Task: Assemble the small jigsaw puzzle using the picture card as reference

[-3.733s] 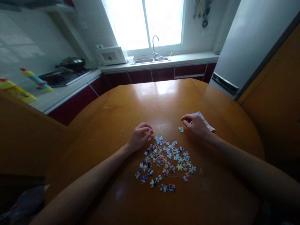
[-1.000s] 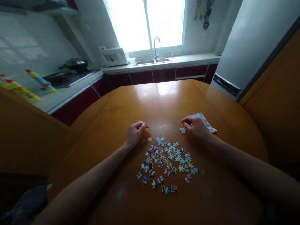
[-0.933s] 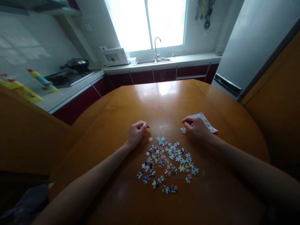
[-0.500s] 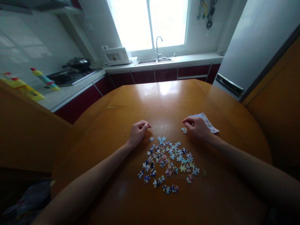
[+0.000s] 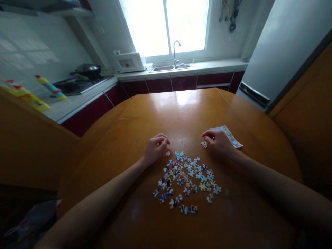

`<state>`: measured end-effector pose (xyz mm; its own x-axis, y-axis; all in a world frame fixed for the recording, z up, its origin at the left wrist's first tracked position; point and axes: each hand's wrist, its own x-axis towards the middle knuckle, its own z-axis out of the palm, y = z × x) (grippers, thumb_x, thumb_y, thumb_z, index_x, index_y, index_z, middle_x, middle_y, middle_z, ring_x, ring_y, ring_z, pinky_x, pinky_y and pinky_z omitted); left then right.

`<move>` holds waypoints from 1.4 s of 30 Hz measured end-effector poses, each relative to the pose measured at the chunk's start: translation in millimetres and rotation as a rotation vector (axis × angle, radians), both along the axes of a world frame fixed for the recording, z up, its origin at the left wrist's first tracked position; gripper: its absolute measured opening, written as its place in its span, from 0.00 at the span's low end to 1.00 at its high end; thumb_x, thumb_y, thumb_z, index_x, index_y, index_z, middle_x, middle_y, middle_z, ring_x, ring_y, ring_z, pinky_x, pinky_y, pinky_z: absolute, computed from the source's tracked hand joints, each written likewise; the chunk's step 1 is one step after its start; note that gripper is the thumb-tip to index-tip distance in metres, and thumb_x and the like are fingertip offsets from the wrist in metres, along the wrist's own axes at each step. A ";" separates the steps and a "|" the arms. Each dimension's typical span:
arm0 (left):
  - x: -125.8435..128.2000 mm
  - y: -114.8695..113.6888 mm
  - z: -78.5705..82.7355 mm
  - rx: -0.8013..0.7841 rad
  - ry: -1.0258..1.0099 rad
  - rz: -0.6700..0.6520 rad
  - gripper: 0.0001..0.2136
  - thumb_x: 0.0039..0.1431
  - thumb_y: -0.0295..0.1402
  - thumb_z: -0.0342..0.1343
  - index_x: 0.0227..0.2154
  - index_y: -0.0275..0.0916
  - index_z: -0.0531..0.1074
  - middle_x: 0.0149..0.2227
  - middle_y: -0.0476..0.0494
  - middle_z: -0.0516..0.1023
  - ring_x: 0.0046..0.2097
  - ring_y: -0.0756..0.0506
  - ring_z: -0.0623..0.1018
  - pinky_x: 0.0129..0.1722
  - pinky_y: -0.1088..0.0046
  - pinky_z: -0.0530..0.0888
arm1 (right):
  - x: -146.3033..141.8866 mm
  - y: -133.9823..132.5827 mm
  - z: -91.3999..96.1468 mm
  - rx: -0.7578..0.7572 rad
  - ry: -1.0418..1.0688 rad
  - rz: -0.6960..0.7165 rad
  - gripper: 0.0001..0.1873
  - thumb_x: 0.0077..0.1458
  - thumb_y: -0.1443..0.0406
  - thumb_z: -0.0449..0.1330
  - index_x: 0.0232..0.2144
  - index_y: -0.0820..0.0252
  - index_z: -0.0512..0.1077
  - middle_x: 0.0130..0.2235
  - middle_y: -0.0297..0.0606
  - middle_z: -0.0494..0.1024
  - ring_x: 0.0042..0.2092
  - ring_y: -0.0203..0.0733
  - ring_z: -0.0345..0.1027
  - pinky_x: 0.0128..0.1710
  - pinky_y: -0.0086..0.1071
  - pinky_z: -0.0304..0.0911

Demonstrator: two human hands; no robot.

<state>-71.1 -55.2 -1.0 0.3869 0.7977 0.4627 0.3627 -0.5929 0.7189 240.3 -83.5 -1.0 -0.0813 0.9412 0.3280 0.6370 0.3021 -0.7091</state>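
A loose pile of small jigsaw pieces lies on the wooden table, mixed in pale blue, dark blue, pink and yellow. At the pile's upper left, my left hand rests with curled fingers and the thumb close against them; whatever may be between them is too small to see. One single jigsaw piece lies just below its fingertips. My right hand is closed in a pinch, its contents hidden. Beside its fingertips are a few pale blue joined pieces. Partly under or behind that hand lies a printed picture sheet.
The round-ended wooden table fills the foreground. Beyond it are a sink, a microwave and a stove with a black wok. Yellow bottles stand at left; a fridge is at right.
My left hand has shifted slightly right, its fingertips now above the single piece. My right hand and the jigsaw pile stay as they were.
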 end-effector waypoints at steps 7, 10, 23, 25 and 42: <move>4.4 -12.3 5.7 0.133 0.244 -0.420 0.09 0.66 0.32 0.54 0.36 0.39 0.80 0.39 0.40 0.78 0.43 0.45 0.74 0.45 0.65 0.71 | -0.9 -0.6 0.2 -0.008 0.000 0.004 0.10 0.54 0.67 0.57 0.33 0.61 0.79 0.33 0.41 0.82 0.34 0.42 0.73 0.34 0.34 0.63; 4.1 -9.7 4.7 0.135 0.215 -0.354 0.09 0.67 0.32 0.53 0.41 0.40 0.79 0.40 0.40 0.78 0.45 0.44 0.74 0.47 0.64 0.72 | -0.9 -0.4 -0.4 -0.004 0.004 0.009 0.10 0.54 0.67 0.57 0.33 0.61 0.79 0.33 0.41 0.82 0.34 0.42 0.73 0.34 0.34 0.63; 5.0 -7.4 1.1 0.170 0.238 -0.321 0.08 0.65 0.30 0.54 0.41 0.39 0.78 0.38 0.40 0.78 0.43 0.44 0.74 0.45 0.64 0.72 | -1.1 -0.8 -0.1 -0.010 0.009 0.006 0.10 0.54 0.67 0.57 0.33 0.61 0.79 0.33 0.40 0.82 0.34 0.42 0.73 0.34 0.33 0.63; 5.2 -7.9 2.0 0.166 0.248 -0.323 0.08 0.65 0.31 0.54 0.41 0.39 0.78 0.38 0.40 0.78 0.42 0.44 0.74 0.44 0.64 0.72 | -1.2 -1.1 0.4 -0.008 0.007 0.009 0.10 0.54 0.67 0.57 0.33 0.61 0.79 0.32 0.40 0.82 0.33 0.42 0.73 0.34 0.33 0.63; 6.5 -9.4 2.9 0.160 0.269 -0.323 0.08 0.65 0.31 0.54 0.39 0.39 0.78 0.36 0.41 0.78 0.41 0.44 0.73 0.43 0.66 0.72 | -0.6 -0.3 -1.1 0.001 -0.007 0.009 0.10 0.54 0.68 0.57 0.33 0.61 0.79 0.32 0.40 0.82 0.32 0.41 0.72 0.33 0.33 0.62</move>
